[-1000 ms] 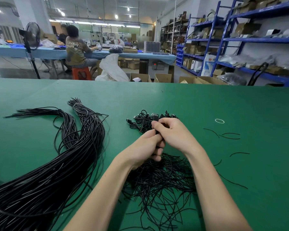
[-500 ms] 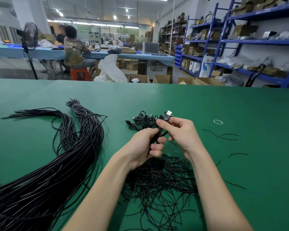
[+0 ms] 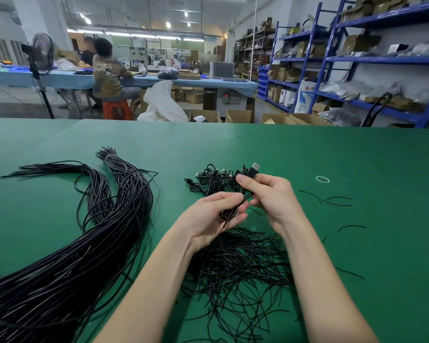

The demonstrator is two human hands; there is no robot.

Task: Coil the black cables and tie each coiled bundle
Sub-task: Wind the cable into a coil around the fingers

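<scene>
Left hand grips a small coil of black cable; right hand pinches its USB plug just above; finished bundles lie just beyond the hands; loose ties below; long uncoiled cables left, most work remaining.

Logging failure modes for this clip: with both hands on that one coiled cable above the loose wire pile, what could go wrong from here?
1. The small coil held in the left hand may spring open; no tie shows around it yet.
2. The USB plug end sticks up past the right hand, so it could stay outside the bundle.
3. The loose tie wires lie tangled below, so pulling one may drag others.
</scene>
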